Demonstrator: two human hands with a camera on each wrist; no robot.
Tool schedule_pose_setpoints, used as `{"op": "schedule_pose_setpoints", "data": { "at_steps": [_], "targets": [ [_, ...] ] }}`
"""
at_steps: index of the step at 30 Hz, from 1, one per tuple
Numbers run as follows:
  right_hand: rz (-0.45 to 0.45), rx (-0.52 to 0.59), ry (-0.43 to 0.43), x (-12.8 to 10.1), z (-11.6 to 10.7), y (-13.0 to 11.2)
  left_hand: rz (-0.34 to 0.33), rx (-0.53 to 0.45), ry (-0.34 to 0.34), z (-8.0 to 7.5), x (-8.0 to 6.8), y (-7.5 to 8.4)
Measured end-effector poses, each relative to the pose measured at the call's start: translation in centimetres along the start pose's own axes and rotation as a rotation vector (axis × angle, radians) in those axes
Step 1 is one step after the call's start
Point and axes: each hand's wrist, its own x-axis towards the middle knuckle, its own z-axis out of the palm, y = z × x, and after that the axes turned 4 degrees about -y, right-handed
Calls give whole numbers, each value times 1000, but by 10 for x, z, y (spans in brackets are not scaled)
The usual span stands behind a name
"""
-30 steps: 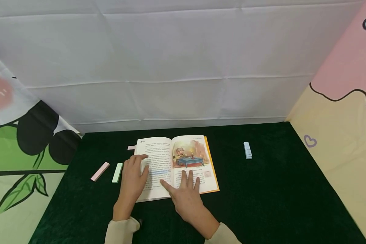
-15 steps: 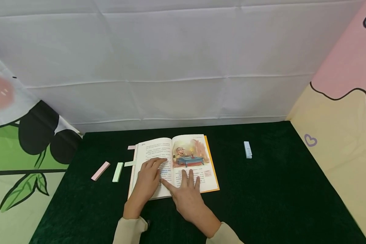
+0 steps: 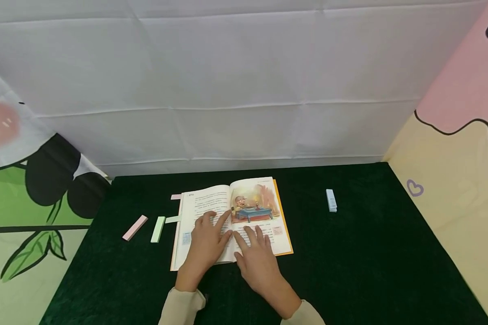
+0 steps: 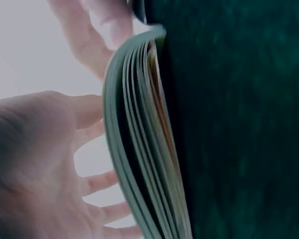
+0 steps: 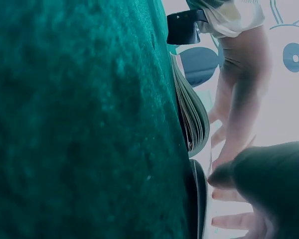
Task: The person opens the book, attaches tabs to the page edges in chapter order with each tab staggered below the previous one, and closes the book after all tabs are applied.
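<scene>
An open book [image 3: 211, 198] lies on the table, with text on its left page and a coloured picture above text on its right page. My left hand [image 3: 207, 237] rests on the left page, its fingers spread and reaching to the central fold. My right hand [image 3: 258, 264] lies over the lower part of the right page, fingers extended and close to the left thumb. A pink tab [image 3: 176, 197] and a pale green tab [image 3: 172, 219] stick out from the book's left edge. In the left wrist view, the stacked pages [image 4: 139, 134] show edge-on beside the left palm [image 4: 35, 164].
Left of the book lie a pink strip pad [image 3: 135, 227] and a green strip pad [image 3: 157, 229]. A light blue pad [image 3: 331, 200] lies apart on the right. Dark green cloth [image 3: 374, 253] covers the table, and a white fabric backdrop [image 3: 236, 90] hangs behind it.
My left hand has slid right from the left page's outer side to the fold, uncovering the green tab. My right hand has shifted slightly, its fingers now nearer the fold.
</scene>
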Motion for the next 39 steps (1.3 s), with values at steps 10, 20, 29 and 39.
{"op": "schedule_pose_setpoints", "data": {
  "at_steps": [10,20,29,39],
  "targets": [
    [135,28,125,-5,-4,14,-69,49,-32,14,-1,16],
    [372,-5,276,-1,-7,46,-156,14,-97,16,4,23],
    [483,43,248,0,-8,59,-174,10,-112,15,5,23],
    [480,83,263,-1,-8,58,-177,28,-118,13,5,27]
  ]
}}
